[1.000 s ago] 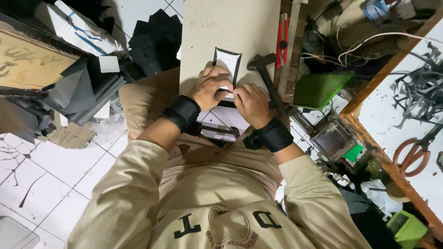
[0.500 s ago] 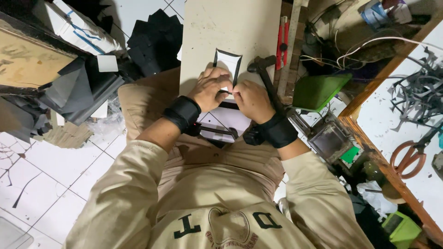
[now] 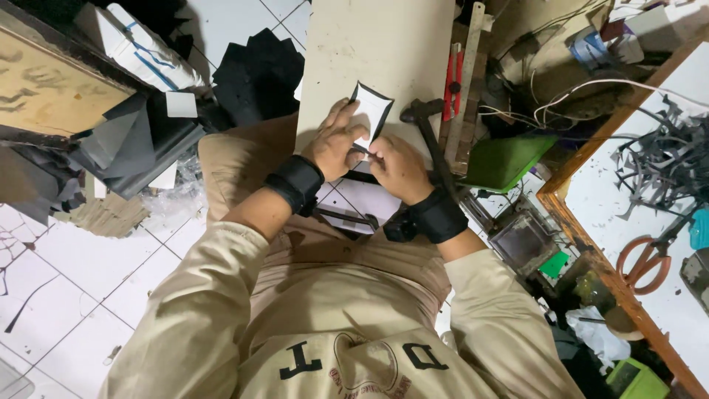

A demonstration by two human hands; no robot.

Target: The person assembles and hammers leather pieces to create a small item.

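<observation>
Head view looks straight down on a person in a beige long-sleeved top, with a black band on each wrist. Just beyond the lap, the left hand [image 3: 336,144] lies flat with its fingers spread over the near part of a white, black-edged cut piece [image 3: 371,109], pressing it to the pale board [image 3: 384,44]. The right hand [image 3: 399,166] sits just beside it, fingers curled and pinched at the piece's near edge; whether it grips a small tool cannot be told. A dark hammer [image 3: 422,122] lies right of the piece. Farther right rests a red-handled tool [image 3: 452,81], and orange-handled scissors [image 3: 650,258] lie on the white table at far right.
</observation>
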